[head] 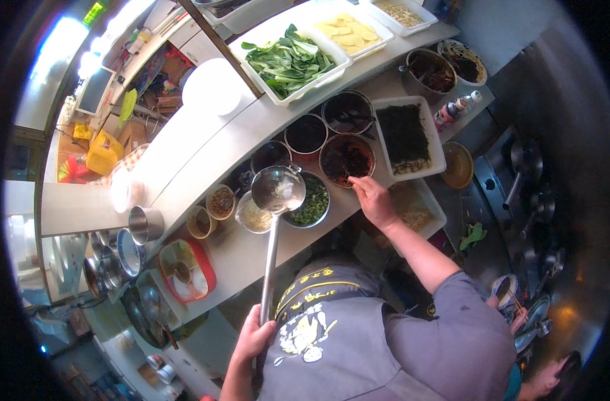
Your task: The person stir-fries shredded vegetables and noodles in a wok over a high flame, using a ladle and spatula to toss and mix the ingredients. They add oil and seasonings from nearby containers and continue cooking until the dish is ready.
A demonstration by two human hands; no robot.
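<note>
My left hand [253,335] grips the long metal handle of a ladle [273,260]. The ladle's bowl is held over the counter containers, with a little pale, whitish stuff in it. My right hand [376,203] is at the near rim of a bowl of dark red chili sauce [347,158], thumb and fingers drawn together. Whether a thin utensil is between those fingers cannot be made out. Below the ladle are a bowl of chopped green onions [310,203] and a bowl of minced pale garlic-like bits [255,214], both partly covered by it.
Tubs of leafy greens [295,62] and sliced potato-like pieces [349,34] stand on the upper shelf. A white tub of dark shredded food [405,133] and bottles [450,113] are at right. A red-rimmed condiment box [209,265] sits left. Another person's hand [519,319] is lower right.
</note>
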